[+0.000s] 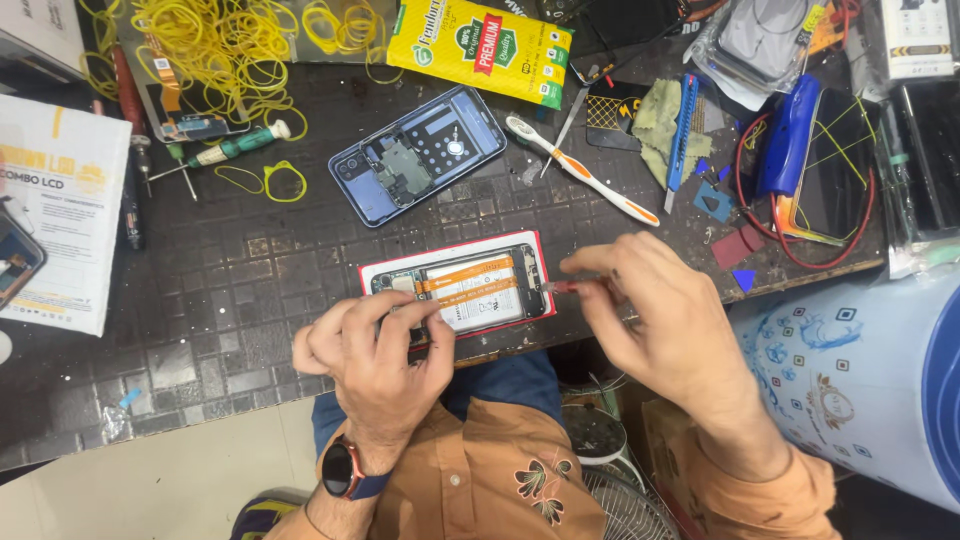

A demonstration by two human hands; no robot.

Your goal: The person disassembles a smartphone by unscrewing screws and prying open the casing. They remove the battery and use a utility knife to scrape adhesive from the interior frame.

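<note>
- Two hands work over an opened phone [460, 287] on the table [220, 290].
- Left hand [375, 350] fingers press down on the phone's near-left corner.
- Right hand [655, 315] fingers pinch a thin red tool [562, 287], whose tip touches the phone's right end.

I wear an orange shirt [500, 480] with dark floral embroidery, blue trousers [500, 385], and a dark round wristwatch [342, 467] on my left wrist.

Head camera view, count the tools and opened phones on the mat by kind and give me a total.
Opened phones: 2, one under the left hand with its red frame, one blue
Screwdrivers: 2, green-handled, plus one in the right hand grip
Toothbrushes: 1
Blue utility knives: 1
Total: 6
</note>
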